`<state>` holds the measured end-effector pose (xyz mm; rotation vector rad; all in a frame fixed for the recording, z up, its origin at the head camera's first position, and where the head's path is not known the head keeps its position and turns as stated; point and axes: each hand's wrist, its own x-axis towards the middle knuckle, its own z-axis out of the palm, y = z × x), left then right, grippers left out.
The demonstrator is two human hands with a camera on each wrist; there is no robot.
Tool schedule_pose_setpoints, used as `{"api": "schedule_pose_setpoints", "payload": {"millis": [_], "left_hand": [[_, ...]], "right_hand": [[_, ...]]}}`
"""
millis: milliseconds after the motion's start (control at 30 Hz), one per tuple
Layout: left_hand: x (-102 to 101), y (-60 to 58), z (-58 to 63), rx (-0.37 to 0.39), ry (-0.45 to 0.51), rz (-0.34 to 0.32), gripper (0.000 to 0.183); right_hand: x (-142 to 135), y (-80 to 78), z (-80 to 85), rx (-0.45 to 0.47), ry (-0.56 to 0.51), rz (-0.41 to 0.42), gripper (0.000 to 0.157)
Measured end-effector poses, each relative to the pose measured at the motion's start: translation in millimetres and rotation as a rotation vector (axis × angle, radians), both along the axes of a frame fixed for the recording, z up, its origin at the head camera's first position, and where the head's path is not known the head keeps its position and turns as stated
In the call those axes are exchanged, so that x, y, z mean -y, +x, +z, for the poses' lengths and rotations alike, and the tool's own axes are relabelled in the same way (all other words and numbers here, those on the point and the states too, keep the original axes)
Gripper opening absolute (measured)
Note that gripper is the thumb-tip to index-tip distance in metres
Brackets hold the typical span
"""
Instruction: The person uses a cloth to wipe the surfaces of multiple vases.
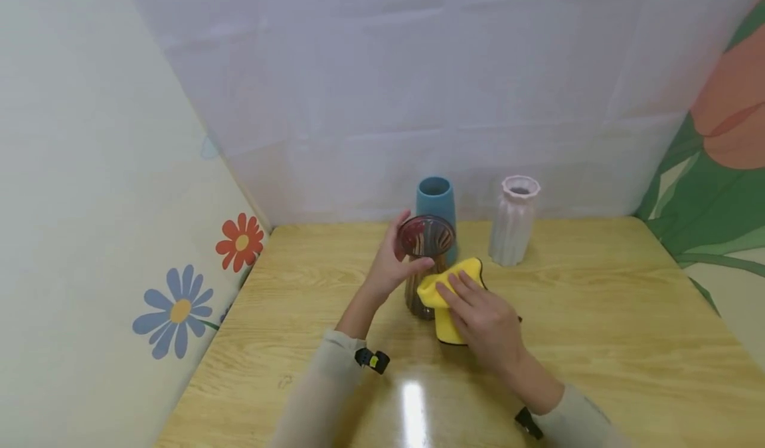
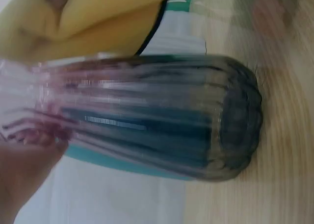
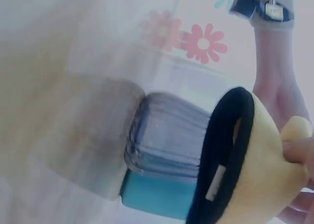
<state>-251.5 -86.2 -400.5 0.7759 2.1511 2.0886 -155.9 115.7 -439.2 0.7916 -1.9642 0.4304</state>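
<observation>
A ribbed, tinted glass vase [image 1: 418, 295] with a flared rim stands upright on the wooden table. My left hand [image 1: 390, 265] grips it just below the rim, thumb in front and fingers at the far side. In the left wrist view the fluted body of the glass vase [image 2: 162, 121] lies across the picture. My right hand [image 1: 487, 318] holds a yellow cloth [image 1: 449, 325] with a dark edge at the vase's right side. From the right wrist, the cloth [image 3: 260, 180] is pinched by the thumb and hides part of the vase [image 3: 167, 131].
Right behind the glass vase stands a blue vase [image 1: 435, 202], partly covered by it. A white fluted vase [image 1: 512, 229] is farther right, near the back edge of the table [image 1: 597, 302]. A white sheet [image 1: 382, 89] hangs behind, with flower-patterned walls on both sides.
</observation>
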Motion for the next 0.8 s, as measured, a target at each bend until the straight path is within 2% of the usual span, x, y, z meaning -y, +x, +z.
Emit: {"api": "schedule_pose_setpoints", "payload": {"millis": [67,167,233,367,567,667,800], "left_hand": [[-3.9,3.4,0.3,0.009,-0.022,0.053,0.126],[-8.5,6.3,1.8,0.026,-0.043,0.107,0.12],[-10.2,6.6,2.6,0.026,-0.038,0.116,0.116],[-10.0,5.6,2.7,0.032,-0.015,0.089,0.111],[-6.2,3.9,2.5,0.066,-0.034,0.088,0.11],[-5.0,2.1,2.9,0.071,-0.05,0.08,0.116],[-3.4,-1.6,3.4,0.072,-0.037,0.03,0.124]], "right_hand": [[0.5,-5.2,4.2,-0.067,0.01,-0.003,0.033],[4.3,-14.1,7.5,-0.127,0.026,-0.001,0.032],[7.4,-19.3,7.8,-0.149,0.028,-0.001,0.031],[12.6,-25.8,5.1,-0.163,0.023,-0.007,0.03],[15.8,-27.2,1.3,-0.033,0.025,0.01,0.026],[16.7,-26.1,0.2,0.021,0.014,0.024,0.034],[18.0,-24.8,-4.0,0.04,0.019,0.021,0.04]]}}
